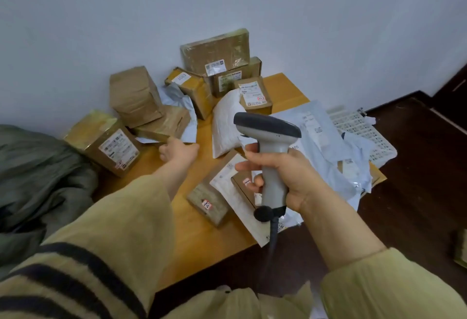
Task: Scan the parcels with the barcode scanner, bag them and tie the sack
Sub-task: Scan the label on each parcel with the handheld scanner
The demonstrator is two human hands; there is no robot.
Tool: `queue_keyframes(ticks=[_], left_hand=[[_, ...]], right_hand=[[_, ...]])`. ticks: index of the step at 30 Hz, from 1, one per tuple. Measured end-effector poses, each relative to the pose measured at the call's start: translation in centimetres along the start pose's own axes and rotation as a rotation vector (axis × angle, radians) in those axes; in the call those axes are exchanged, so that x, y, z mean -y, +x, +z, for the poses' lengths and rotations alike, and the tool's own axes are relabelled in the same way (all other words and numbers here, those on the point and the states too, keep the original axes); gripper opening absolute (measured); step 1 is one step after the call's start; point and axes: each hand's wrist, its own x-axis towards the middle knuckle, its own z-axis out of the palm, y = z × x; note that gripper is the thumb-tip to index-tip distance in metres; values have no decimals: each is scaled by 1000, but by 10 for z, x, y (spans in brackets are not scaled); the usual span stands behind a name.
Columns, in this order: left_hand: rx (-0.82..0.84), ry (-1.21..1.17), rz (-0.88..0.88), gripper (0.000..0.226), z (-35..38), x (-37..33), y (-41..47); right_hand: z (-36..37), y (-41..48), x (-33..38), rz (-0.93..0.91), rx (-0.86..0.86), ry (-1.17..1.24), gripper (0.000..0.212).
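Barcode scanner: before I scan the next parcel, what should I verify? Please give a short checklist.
1. Right hand grips barcode scanner: ok.
2. Left hand on flat brown box: ok, touching its near edge.
3. Box label visible: not ok, none shows on the sides in view.
4. Barcode scanner aimed at that box: cannot tell.
5. Green sack open: cannot tell, it lies crumpled.

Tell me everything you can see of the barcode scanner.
The barcode scanner is a pistol-shaped handheld unit, light grey plastic by its look, with a dark grey cap on top of its head. It is held upright above the table, head pointing left and away. The right hand grips its handle. A dark cable leaves a black boot at the handle's base and hangs down.
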Motion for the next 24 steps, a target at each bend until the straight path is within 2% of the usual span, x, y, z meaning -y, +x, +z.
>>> queue_keyframes(ticks=[3, 7, 14, 18, 24], left_hand=[[-157, 7, -12, 85, -21, -1, 36], [-309, 11, 25, 108, -52, -21, 88], [-241, 67, -111, 131, -71, -46, 148], [-257, 38, -148, 128, -72, -45, 164], [-328, 2, -24, 105, -78, -39, 165]], right_hand=[[24, 24, -2, 13, 8, -9, 25], [54, 53, -2, 33, 34, -60, 18], [89, 88, -6, 43, 26, -64, 21], [96, 98, -6, 36, 4, -68, 24], [106, 102, -8, 51, -7, -80, 26]])
